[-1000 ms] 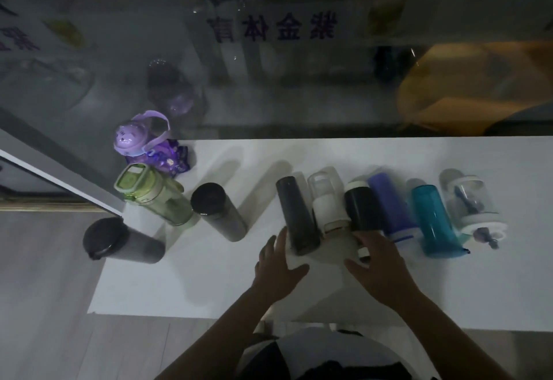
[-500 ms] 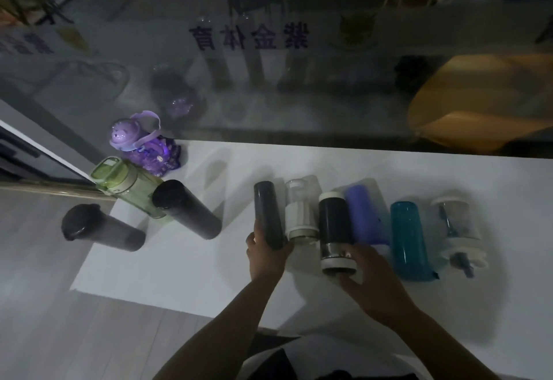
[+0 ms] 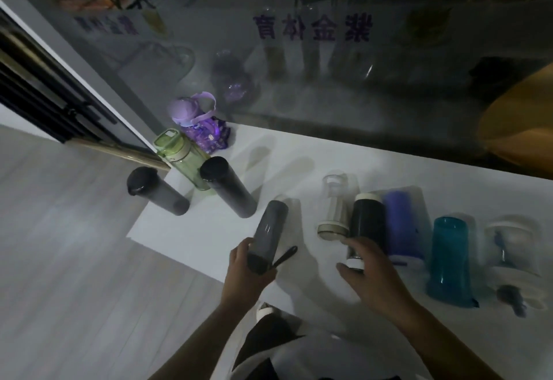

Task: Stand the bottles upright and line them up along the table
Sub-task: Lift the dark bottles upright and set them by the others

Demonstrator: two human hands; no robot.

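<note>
My left hand [image 3: 244, 272] grips the cap end of a dark grey bottle [image 3: 269, 228] and holds it tilted above the white table [image 3: 299, 152], away from the row. Several bottles lie on their sides: a clear one [image 3: 335, 209], a black one [image 3: 366, 224], a purple one [image 3: 402, 224], a teal one [image 3: 449, 257] and a clear one with a dark straw [image 3: 513, 257]. My right hand [image 3: 371, 272] rests on the white cap end of the black bottle. Upright at the left corner stand a lilac bottle [image 3: 196, 120], a green one [image 3: 182, 158] and two dark ones [image 3: 227, 186] [image 3: 157, 189].
A glass wall with purple lettering [image 3: 312, 28] runs along the table's far edge. The table's left edge [image 3: 131, 234] drops to a pale wooden floor [image 3: 59, 245]. A dark door frame [image 3: 45, 86] is at the far left.
My left hand has lifted the dark grey bottle out of the lying row and swung it leftward and tilted. My right hand stays at the black bottle's cap. The camera has turned left.
</note>
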